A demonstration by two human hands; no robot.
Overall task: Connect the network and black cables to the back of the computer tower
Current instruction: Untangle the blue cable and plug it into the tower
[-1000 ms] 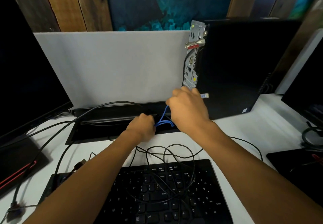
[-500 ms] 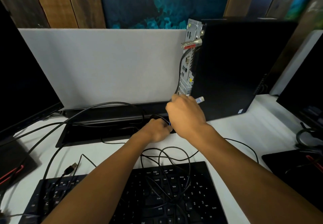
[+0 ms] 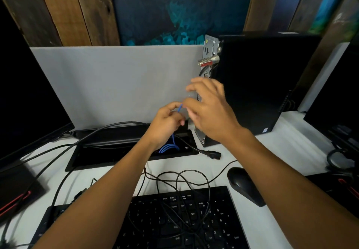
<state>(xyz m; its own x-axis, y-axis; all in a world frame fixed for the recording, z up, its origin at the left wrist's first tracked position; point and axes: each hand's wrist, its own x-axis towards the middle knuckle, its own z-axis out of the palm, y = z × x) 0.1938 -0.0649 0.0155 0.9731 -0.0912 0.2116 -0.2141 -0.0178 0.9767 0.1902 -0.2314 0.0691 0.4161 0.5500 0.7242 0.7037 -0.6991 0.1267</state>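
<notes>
At frame centre, the left hand (image 3: 165, 121) is pinching the thin blue cable (image 3: 173, 139); the right hand (image 3: 209, 110) (blurred, grip unclear) is hovering beside the boxy black tower (image 3: 252, 85).

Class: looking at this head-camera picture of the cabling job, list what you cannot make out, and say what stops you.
1. Blue network cable plug: head view, motion-blurred between the left hand and right hand.
2. Tower rear ports: seen edge-on, lower ones hidden by the right hand.
3. Black power cable: its far end is lost in the desk cable tray.
4. Keyboard: cut off by the bottom edge.

Bare forearms (image 3: 101, 200), no sleeves
</notes>
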